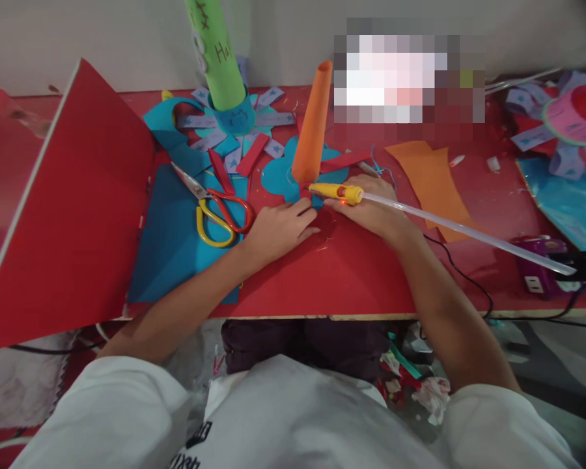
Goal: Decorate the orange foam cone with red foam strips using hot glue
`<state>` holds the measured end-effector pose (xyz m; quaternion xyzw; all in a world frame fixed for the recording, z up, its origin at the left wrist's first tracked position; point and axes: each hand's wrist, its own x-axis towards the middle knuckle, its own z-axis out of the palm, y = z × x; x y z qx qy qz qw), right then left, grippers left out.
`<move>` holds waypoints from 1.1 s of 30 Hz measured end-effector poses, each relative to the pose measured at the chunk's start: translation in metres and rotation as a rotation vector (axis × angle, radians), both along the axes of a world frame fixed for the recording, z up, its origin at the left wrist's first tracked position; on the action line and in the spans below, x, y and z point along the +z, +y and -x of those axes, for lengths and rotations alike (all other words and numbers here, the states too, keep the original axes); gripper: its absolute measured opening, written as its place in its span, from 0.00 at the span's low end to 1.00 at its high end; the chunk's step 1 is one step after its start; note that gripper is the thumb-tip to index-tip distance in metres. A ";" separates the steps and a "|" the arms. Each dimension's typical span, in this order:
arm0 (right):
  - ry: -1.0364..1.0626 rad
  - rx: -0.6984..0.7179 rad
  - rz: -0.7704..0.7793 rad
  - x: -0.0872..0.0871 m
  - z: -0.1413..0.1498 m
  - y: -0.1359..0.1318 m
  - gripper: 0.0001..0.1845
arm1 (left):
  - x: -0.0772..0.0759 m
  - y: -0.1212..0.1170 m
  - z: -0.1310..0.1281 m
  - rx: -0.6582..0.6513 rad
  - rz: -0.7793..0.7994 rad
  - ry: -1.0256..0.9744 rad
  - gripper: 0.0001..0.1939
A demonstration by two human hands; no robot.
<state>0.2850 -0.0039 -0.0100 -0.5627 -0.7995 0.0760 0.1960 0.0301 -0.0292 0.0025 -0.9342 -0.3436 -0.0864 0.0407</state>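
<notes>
My right hand (371, 205) is closed around a yellow glue gun (336, 191) with a long clear glue stick (463, 231) trailing to the right. The gun's nozzle points left at the base of an orange paper cone (313, 124) that stands on a blue flower-shaped paper (278, 177). My left hand (278, 228) lies on the red table with fingers stretched toward the cone's base, pressing a small red strip I can barely make out. Red paper strips (344, 161) fan out around the cone.
Scissors (219, 208) with red and yellow handles lie on blue paper (170, 241) to the left. A big red sheet (73, 208) leans at the left. A green cone (217, 55) stands behind, orange paper (434, 179) right, a purple power strip (542, 267) and cables at the right edge.
</notes>
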 end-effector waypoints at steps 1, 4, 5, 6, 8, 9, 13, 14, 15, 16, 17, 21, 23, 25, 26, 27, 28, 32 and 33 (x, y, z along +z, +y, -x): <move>0.005 -0.002 -0.001 0.001 0.001 0.000 0.22 | 0.000 0.000 0.000 0.000 0.000 -0.003 0.19; 0.005 0.011 -0.012 0.003 0.002 -0.001 0.23 | -0.001 0.000 0.000 -0.001 -0.005 -0.006 0.20; 0.000 0.014 -0.020 0.003 0.002 -0.001 0.23 | -0.001 0.000 0.000 0.001 -0.004 -0.006 0.20; -0.007 0.012 -0.030 0.003 0.001 -0.001 0.22 | 0.000 0.000 0.000 0.004 -0.002 -0.007 0.20; -0.018 -0.008 -0.048 0.002 -0.002 -0.001 0.22 | 0.001 0.000 0.000 0.008 0.006 -0.007 0.19; -0.019 -0.024 -0.055 0.001 -0.003 -0.001 0.22 | 0.002 -0.001 0.000 0.009 0.010 -0.006 0.19; -0.017 -0.049 -0.065 -0.001 -0.008 0.000 0.24 | 0.002 0.000 0.000 0.002 0.014 -0.007 0.17; -0.019 -0.036 -0.062 -0.001 -0.007 0.000 0.24 | 0.001 0.000 0.000 0.001 0.009 -0.010 0.18; -0.021 -0.020 -0.056 -0.001 -0.006 0.001 0.24 | 0.000 0.001 0.000 0.001 0.004 -0.012 0.18; -0.025 -0.002 -0.049 0.000 -0.005 0.001 0.24 | -0.001 0.001 0.000 0.003 -0.001 -0.014 0.19; -0.028 0.012 -0.044 0.001 -0.003 0.001 0.24 | -0.001 0.001 0.001 0.003 -0.004 -0.015 0.19; -0.046 0.048 -0.041 0.006 0.003 -0.001 0.27 | -0.002 0.001 0.000 -0.002 -0.004 -0.009 0.19; -0.039 0.049 -0.049 0.006 0.003 -0.002 0.28 | -0.001 0.001 0.000 0.001 0.012 -0.008 0.19; -0.024 0.030 -0.054 0.005 0.001 -0.002 0.27 | 0.000 0.001 0.000 0.009 0.028 -0.015 0.18; -0.021 0.022 -0.052 0.004 0.000 -0.002 0.26 | 0.000 0.001 0.000 0.011 0.031 -0.020 0.18; -0.021 0.015 -0.051 0.003 -0.001 -0.002 0.25 | 0.000 0.000 0.000 0.012 0.031 -0.023 0.18; -0.021 0.010 -0.050 0.002 -0.001 -0.002 0.25 | 0.000 0.000 0.000 0.012 0.029 -0.024 0.18; -0.018 0.007 -0.043 0.001 -0.002 -0.001 0.24 | -0.001 0.000 0.000 0.014 0.035 -0.020 0.19; -0.013 0.006 -0.038 0.002 -0.001 -0.001 0.24 | -0.001 0.000 0.000 0.015 0.041 -0.023 0.19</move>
